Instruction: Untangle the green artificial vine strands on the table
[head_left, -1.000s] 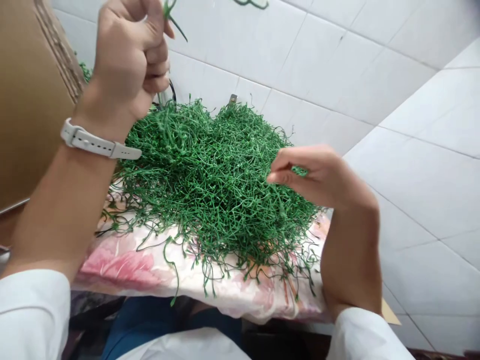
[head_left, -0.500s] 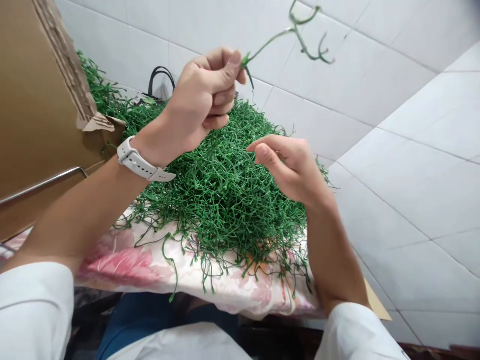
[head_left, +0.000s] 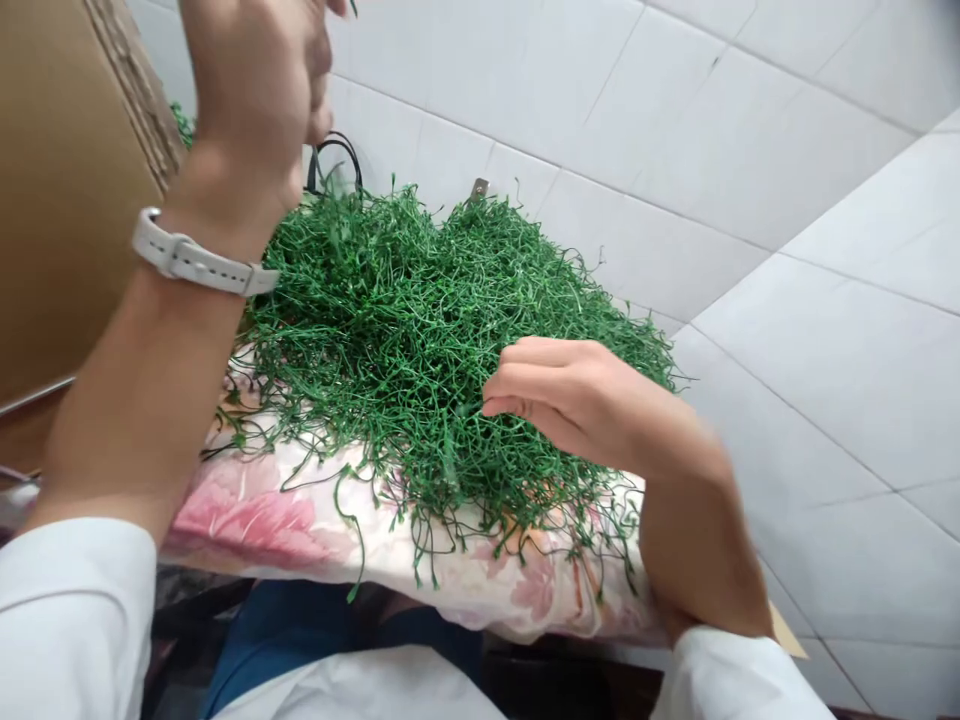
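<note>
A big tangled pile of thin green plastic stems [head_left: 442, 330] lies on a pink floral cloth [head_left: 247, 515] over my lap. My left hand [head_left: 255, 90], with a white watch band on the wrist, is raised near the top edge of the frame, fingers curled; a bit of green stem shows at its fingertips at the frame's edge. My right hand [head_left: 570, 395] hovers low over the right part of the pile, fingers bent and pinched together at the stems; what they grip is hidden among the strands.
A brown cardboard box [head_left: 67, 190] stands at the left, with more green stems behind it. A black bag handle [head_left: 334, 150] pokes up behind the pile. White floor tiles [head_left: 825, 300] spread at the back and right.
My left hand has swung up and left from the centre, taking the branched stem out of the frame. My right hand has dropped lower onto the pile.
</note>
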